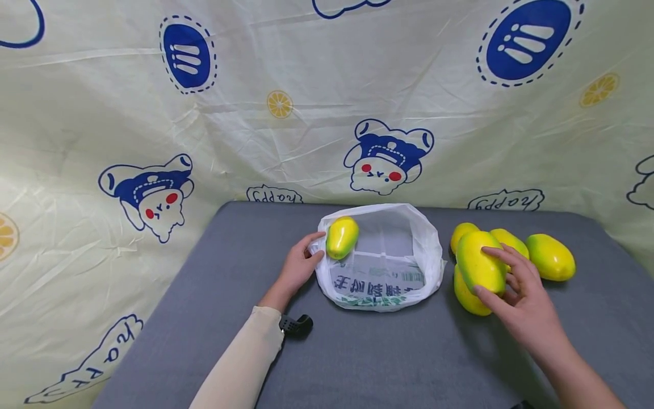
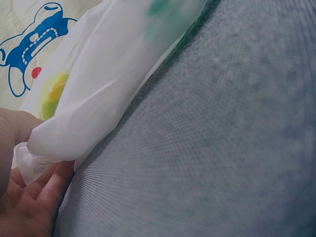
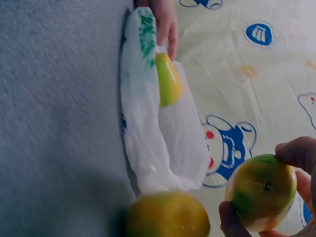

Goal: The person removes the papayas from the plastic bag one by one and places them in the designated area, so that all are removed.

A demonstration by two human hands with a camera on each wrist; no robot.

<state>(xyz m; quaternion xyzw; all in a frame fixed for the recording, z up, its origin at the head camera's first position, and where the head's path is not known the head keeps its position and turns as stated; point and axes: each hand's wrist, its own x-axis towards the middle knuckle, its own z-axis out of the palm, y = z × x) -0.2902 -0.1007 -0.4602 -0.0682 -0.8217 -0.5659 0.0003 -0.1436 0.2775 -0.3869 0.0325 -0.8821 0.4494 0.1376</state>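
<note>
A white plastic bag (image 1: 431,250) lies with its mouth spread wide and one yellow-green mango (image 1: 343,237) inside at its left. My left hand (image 1: 298,267) pinches the bag's left rim between thumb and fingers, seen closer in the left wrist view, where the bag (image 2: 94,89) hangs over the fingers. To the right of the bag, my right hand (image 1: 526,301) grips another mango (image 1: 479,262) by its sides. In the right wrist view this held mango (image 3: 261,192) is raised off the table, end toward the camera. Directly below it in the head view is another mango (image 1: 470,298).
More mangoes lie behind the right hand, including one at the far right (image 1: 550,257) and one near the back (image 1: 462,234). All stand on a grey cloth-covered table (image 1: 388,363). A printed cream curtain (image 1: 306,153) hangs along the table's back edge.
</note>
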